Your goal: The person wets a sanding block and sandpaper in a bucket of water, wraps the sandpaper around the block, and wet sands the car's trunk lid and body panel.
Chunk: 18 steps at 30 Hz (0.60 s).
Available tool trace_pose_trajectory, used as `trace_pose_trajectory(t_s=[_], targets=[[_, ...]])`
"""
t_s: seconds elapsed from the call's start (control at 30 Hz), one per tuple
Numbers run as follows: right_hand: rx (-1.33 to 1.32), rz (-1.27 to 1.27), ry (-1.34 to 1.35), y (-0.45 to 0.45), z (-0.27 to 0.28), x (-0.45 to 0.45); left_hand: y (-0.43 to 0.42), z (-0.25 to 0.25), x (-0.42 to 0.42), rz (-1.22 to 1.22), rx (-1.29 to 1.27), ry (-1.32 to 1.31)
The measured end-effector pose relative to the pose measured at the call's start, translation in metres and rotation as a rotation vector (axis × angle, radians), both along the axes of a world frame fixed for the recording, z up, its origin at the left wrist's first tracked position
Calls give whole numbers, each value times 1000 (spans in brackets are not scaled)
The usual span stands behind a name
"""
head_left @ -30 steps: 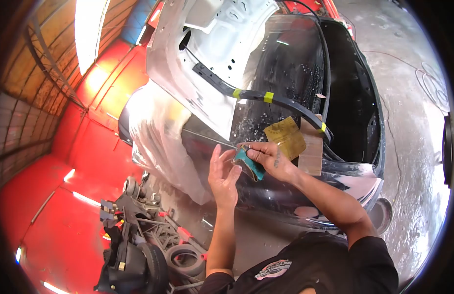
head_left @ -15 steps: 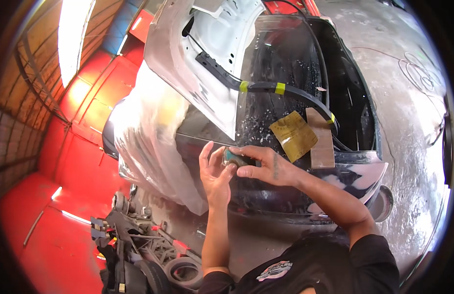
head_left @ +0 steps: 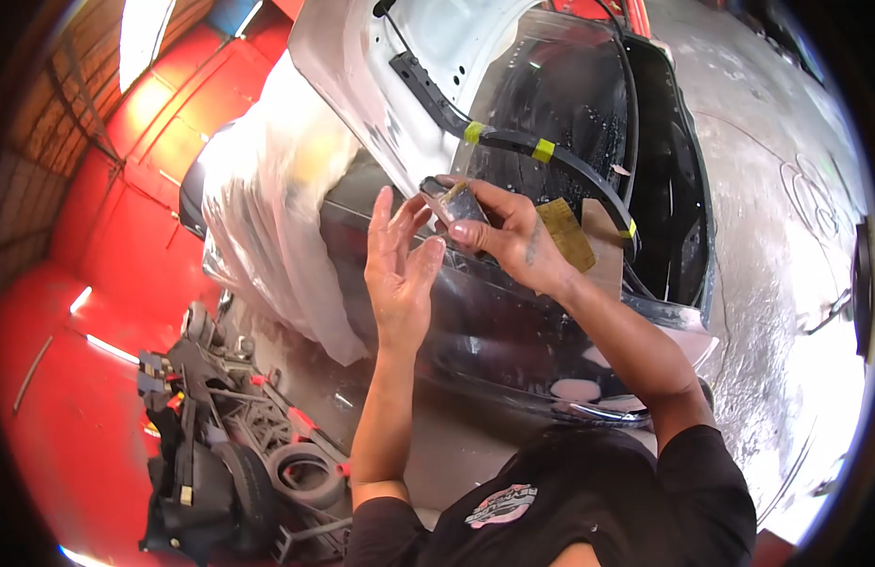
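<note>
My right hand (head_left: 521,234) is closed around a small grey block with a yellowish edge (head_left: 464,206), which looks like a sanding block. The thumb presses its near side. My left hand (head_left: 400,269) is open just left of the block, palm up with fingers spread; whether a fingertip touches the block I cannot tell. Below both hands is the dark car body (head_left: 494,321), with pale patches on its right. A yellow-brown sheet (head_left: 567,234), like sandpaper, lies beyond my right wrist, beside a piece of brown cardboard (head_left: 603,250).
A raised white panel (head_left: 362,104) stands at the upper left. A dark curved strip with yellow tape (head_left: 508,142) crosses the car. Clear plastic sheeting (head_left: 267,217) drapes its left end. A wheel ring (head_left: 308,472) and dark parts (head_left: 211,472) lie on the floor at lower left.
Both hands have moved up in the view. The left fingers have opened away from the block, leaving it in my right hand. The block has turned, showing a grey face and yellowish edge.
</note>
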State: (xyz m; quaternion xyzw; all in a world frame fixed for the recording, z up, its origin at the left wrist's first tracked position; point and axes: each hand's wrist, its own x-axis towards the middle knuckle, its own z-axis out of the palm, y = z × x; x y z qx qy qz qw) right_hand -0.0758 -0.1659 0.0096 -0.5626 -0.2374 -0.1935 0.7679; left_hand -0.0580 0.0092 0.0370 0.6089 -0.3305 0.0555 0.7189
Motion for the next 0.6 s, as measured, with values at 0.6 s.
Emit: trace_pose_trajectory(t_s=[0.6], targets=[[-40,43,81,-20,-24,-9,-43,-51,-35,166,122,17]])
